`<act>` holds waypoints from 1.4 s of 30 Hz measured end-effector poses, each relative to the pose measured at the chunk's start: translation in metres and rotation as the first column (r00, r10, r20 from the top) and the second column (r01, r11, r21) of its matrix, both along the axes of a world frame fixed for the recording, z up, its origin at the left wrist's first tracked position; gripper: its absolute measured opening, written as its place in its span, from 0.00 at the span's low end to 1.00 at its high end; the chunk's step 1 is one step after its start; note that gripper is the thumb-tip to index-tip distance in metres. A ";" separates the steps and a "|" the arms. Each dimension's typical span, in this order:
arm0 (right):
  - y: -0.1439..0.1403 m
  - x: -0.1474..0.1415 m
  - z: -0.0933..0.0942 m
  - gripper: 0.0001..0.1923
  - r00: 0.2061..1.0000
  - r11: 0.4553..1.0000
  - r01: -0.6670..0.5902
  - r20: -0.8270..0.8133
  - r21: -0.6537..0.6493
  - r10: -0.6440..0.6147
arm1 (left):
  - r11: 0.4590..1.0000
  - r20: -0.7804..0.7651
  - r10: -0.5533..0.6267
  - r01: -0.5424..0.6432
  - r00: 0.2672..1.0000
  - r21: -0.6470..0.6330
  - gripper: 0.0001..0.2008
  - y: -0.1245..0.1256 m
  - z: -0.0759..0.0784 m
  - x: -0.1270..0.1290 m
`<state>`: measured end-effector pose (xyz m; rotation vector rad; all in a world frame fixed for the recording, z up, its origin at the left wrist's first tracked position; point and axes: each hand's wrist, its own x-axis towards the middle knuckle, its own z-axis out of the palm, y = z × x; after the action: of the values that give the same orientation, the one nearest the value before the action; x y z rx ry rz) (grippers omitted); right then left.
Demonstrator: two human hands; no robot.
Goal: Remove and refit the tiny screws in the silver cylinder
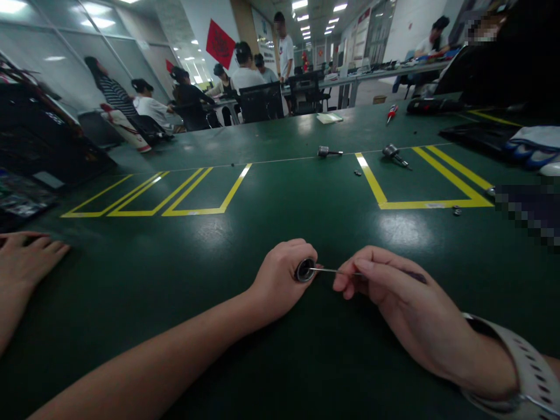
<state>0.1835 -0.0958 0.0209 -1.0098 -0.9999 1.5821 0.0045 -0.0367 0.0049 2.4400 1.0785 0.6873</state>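
My left hand (277, 286) is closed around a small black cylindrical part (305, 270), its round open end turned to the right. My right hand (394, 300) pinches a thin metal rod-like tool (333, 270) between thumb and forefinger. The tool's tip reaches into the part's opening. Both hands rest low on the green table (280, 192), near its front edge. A pale watch strap (520, 361) circles my right wrist.
Another person's hand (26, 259) lies flat at the far left. Two small metal tools (328, 152) (395, 154), loose nuts (457, 210), and a red screwdriver (391, 112) lie beyond yellow floor-tape boxes (205, 210). Gloves (531, 149) sit at the right. People sit at desks behind.
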 end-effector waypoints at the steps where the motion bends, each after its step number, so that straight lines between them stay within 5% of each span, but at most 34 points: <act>1: -0.001 0.000 0.000 0.10 0.999 1.000 -0.014 0.044 0.021 0.013 | 1.000 -0.022 -0.009 0.009 1.000 0.004 0.09 0.000 0.000 0.000; 6: 0.000 0.002 -0.003 0.10 0.981 0.990 -0.081 0.185 0.113 0.059 | 0.998 -0.077 -0.030 0.034 0.997 0.046 0.09 -0.001 0.000 0.000; 21: 0.002 0.010 -0.006 0.12 0.990 0.979 -0.017 0.137 0.205 -0.012 | 0.997 -0.118 -0.012 0.021 0.993 0.075 0.07 -0.002 0.000 0.000; 30: -0.004 0.006 0.006 0.11 0.873 0.929 -0.169 0.488 0.330 -0.014 | 0.989 -0.174 -0.020 0.045 0.984 0.143 0.07 -0.003 0.002 0.001; 42: -0.005 0.014 -0.006 0.11 0.926 0.931 -0.080 0.372 0.355 -0.062 | 0.993 -0.186 0.005 0.017 0.983 0.115 0.06 -0.004 0.002 0.001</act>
<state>0.1970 -0.1012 0.0151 -1.0641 -1.5035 1.1625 0.0051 -0.0403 0.0072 2.6492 1.1288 0.5425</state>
